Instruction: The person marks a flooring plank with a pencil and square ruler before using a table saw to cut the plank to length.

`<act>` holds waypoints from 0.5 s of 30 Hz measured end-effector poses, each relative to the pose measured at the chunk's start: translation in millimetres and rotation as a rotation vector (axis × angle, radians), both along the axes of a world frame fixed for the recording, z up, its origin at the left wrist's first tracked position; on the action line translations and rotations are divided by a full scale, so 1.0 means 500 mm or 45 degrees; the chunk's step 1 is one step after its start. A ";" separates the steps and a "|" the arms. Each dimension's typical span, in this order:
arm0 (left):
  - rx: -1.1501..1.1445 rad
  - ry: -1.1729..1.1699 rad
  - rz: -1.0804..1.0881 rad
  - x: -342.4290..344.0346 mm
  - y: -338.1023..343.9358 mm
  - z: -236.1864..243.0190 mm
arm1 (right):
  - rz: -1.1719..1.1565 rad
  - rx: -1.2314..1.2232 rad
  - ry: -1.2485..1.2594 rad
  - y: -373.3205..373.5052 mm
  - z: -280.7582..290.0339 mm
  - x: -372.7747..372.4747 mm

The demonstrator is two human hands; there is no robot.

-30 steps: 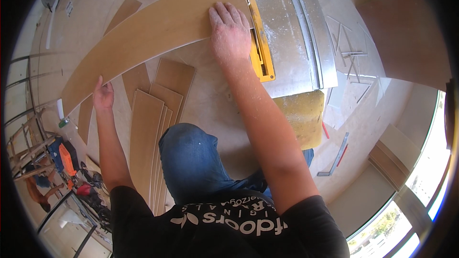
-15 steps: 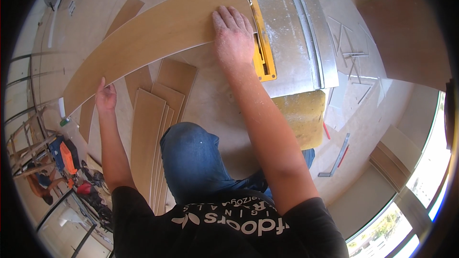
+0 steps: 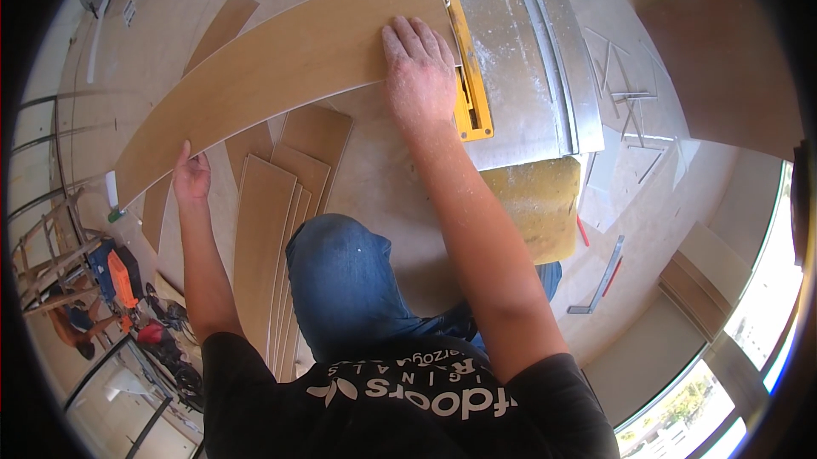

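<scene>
A long wood-coloured plank [image 3: 281,63] reaches from the far left to the metal top of a saw table [image 3: 502,51]. Around its near edge, toward the left end, my left hand [image 3: 192,174] is closed, thumb on top and the other fingers hidden beneath. My right hand [image 3: 419,68] lies flat on the plank's right end with fingers stretched out. Just right of that hand is the yellow slotted insert [image 3: 477,106] in the table; the plank's end partly covers it. White dust coats the metal top and my right hand.
Several similar planks [image 3: 259,229] lie stacked beside my knee. A dusty yellow block-like part [image 3: 536,212] sits at the table's near side. On the floor at right are a metal square [image 3: 600,285] and thin offcut strips [image 3: 630,97]. Another person [image 3: 77,327] is at far left.
The plank and both hands have shifted very slightly toward me and to the right. My hold and the flat right hand look the same.
</scene>
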State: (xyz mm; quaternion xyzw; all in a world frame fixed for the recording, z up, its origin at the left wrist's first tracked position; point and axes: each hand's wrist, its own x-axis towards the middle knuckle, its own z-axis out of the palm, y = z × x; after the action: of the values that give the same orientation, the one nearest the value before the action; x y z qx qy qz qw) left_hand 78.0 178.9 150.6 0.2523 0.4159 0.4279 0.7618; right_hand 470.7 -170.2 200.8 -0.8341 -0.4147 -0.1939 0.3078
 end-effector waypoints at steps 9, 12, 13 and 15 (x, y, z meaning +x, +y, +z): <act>0.001 0.012 -0.008 -0.014 -0.018 0.000 | 0.020 -0.009 0.027 -0.016 0.004 -0.013; 0.015 0.034 -0.004 -0.015 -0.025 0.000 | 0.020 -0.018 0.039 -0.021 0.006 -0.018; 0.016 0.032 0.007 -0.016 -0.028 -0.001 | 0.021 -0.012 0.035 -0.023 0.006 -0.019; 0.018 0.030 0.019 -0.018 -0.032 -0.001 | 0.019 -0.027 0.048 -0.025 0.007 -0.022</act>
State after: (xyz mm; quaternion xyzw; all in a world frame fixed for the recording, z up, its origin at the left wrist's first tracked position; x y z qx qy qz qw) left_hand 68.9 162.6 150.1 0.2597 0.4236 0.4334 0.7519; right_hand 459.8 -182.7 204.1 -0.8377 -0.4172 -0.1714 0.3079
